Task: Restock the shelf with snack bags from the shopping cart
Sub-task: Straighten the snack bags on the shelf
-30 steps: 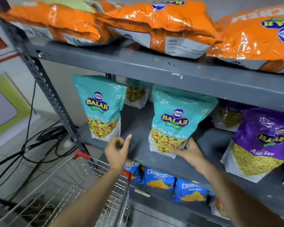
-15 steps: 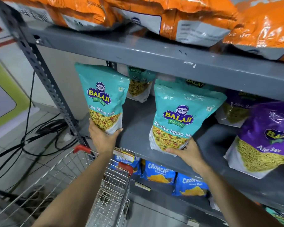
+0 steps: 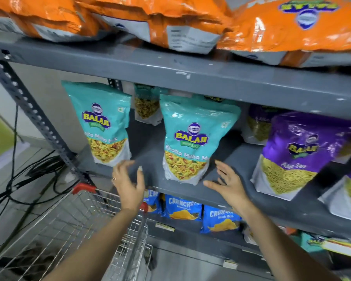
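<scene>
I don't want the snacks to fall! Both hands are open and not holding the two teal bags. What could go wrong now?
1. The middle teal bag stands near the shelf's front edge with the right hand off it, so it might tip forward.
2. The left teal bag looks tilted beside the left hand; it could slide toward the cart.

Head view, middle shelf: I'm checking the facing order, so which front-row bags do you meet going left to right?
Left teal Khatta Mitha Mix bag → second teal Khatta Mitha Mix bag → purple Aloo Sev bag. Bags behind these overlap, so they are left out.
</scene>
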`<action>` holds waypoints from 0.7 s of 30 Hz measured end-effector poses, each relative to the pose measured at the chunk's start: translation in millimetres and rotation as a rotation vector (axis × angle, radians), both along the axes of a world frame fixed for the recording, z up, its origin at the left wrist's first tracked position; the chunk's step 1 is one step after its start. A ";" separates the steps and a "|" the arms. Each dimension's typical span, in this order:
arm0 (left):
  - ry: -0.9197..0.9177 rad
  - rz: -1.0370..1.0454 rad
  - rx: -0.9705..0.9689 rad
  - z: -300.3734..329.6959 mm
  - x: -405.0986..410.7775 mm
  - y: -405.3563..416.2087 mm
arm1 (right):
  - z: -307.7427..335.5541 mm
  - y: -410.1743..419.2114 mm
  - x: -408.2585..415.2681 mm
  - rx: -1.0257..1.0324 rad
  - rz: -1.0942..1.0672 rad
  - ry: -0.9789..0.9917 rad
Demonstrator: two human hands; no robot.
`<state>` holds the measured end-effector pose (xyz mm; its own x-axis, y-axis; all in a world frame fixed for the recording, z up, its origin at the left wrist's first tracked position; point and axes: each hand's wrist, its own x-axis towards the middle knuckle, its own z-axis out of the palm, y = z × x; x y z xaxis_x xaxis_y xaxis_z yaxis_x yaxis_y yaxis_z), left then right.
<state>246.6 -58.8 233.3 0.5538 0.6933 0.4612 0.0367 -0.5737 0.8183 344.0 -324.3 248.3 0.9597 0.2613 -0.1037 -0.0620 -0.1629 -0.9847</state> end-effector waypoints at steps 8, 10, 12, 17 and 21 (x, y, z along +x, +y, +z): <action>-0.123 -0.573 0.214 32.3 6.4 -147.8 | 4.7 -146.9 -31.7 -0.175 -0.409 -0.197; -0.059 -0.701 0.164 30.1 23.0 -189.2 | 4.2 -185.1 -36.3 -0.304 -0.572 -0.242; 0.096 -0.756 0.017 23.7 46.1 -225.4 | 1.1 -221.8 -39.5 -0.373 -0.722 -0.264; 0.498 -0.824 -0.343 18.9 102.7 -280.2 | -3.8 -299.0 -28.0 -0.402 -0.975 -0.372; 0.442 -0.857 -0.360 9.1 122.3 -292.7 | -8.4 -327.6 -12.6 -0.385 -0.913 -0.213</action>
<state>368.9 -351.5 242.4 0.9972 0.0424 -0.0610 0.0703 -0.2729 0.9595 331.4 -651.9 239.8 0.7842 -0.5965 0.1707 -0.1506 -0.4499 -0.8803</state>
